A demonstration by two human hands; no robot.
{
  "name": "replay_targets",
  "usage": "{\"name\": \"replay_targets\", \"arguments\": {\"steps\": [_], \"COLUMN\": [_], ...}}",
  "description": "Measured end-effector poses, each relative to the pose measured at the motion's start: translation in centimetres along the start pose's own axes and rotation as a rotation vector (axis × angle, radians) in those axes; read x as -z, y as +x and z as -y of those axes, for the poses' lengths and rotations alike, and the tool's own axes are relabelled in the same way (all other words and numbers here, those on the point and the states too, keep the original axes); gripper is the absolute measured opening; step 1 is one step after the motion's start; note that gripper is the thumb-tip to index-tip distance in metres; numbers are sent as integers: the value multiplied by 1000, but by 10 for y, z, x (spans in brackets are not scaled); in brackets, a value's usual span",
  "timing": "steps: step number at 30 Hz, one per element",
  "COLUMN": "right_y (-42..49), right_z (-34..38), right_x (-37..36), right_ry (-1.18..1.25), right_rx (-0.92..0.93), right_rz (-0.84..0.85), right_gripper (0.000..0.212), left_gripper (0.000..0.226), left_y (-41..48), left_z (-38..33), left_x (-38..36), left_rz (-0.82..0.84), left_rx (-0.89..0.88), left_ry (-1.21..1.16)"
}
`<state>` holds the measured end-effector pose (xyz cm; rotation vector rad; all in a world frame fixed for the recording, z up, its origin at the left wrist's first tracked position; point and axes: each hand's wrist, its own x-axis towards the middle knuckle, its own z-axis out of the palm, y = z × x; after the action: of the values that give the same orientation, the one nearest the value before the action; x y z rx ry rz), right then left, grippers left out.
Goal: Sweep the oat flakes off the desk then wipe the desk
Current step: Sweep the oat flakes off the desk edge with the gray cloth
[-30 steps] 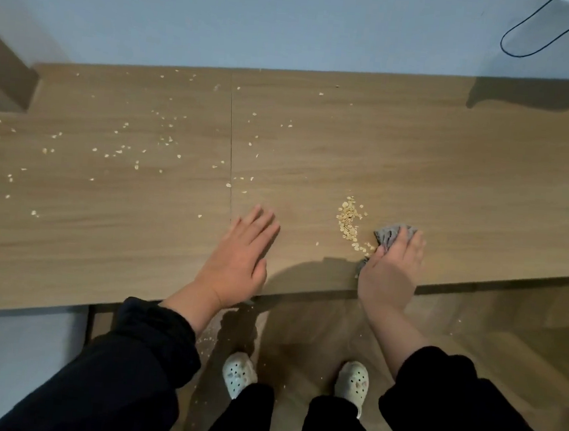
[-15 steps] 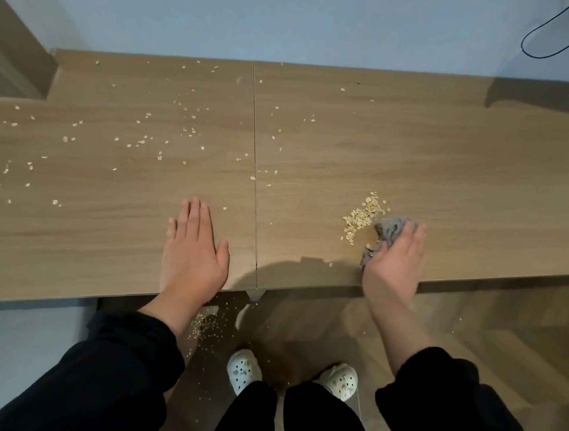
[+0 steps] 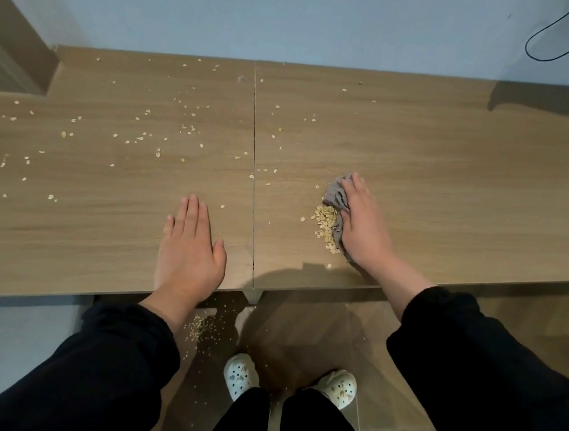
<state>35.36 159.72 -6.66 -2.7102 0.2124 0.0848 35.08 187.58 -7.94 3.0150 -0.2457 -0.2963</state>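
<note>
Grey cloth (image 3: 336, 194) lies mostly hidden under the right grip (image 3: 364, 225), which presses it with flat fingers onto the bench (image 3: 468, 183) near the front edge. An oat pile (image 3: 325, 226) touches the cloth's left side. The left grip (image 3: 188, 251) rests flat and open, holding nothing. Loose flakes (image 3: 138, 137) scatter far left, some cut off by the frame.

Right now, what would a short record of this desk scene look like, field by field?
desk: wooden, with a seam running front to back
left hand: flat on the desk near the front edge, holding nothing
right hand: pressing on a grey cloth
oat pile: gathered against the cloth's left side
loose flakes: scattered, mostly left of the seam
fallen flakes: on the floor below the front edge
</note>
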Motion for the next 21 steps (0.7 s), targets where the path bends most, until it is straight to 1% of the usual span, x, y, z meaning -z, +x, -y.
{"name": "replay_targets", "arguments": {"steps": [2, 5, 7, 11, 14, 18, 21], "right_y": [-3, -12, -16, -7, -11, -20, -17], "right_z": [-12, -47, -62, -44, -28, -34, -40], "right_x": [10, 26, 28, 17, 7, 6, 7], "right_ry": [42, 49, 12, 16, 2, -41, -6], "right_rx": [-20, -157, -196, -259, -238, -220, -276], "right_rz": [9, -97, -125, -128, -120, -143, -196], "right_gripper": [58, 60, 57, 53, 52, 51, 49], "left_gripper": [67, 67, 67, 68, 68, 68, 67], "left_y": [0, 0, 0, 0, -1, 0, 0], "left_z": [0, 0, 0, 0, 1, 1, 0], "left_x": [0, 1, 1, 1, 1, 2, 4], "left_rz": [0, -1, -2, -3, 1, 11, 30], "left_rx": [0, -8, -10, -13, -12, -14, -8], "left_ry": [-2, 2, 14, 7, 8, 9, 10]}}
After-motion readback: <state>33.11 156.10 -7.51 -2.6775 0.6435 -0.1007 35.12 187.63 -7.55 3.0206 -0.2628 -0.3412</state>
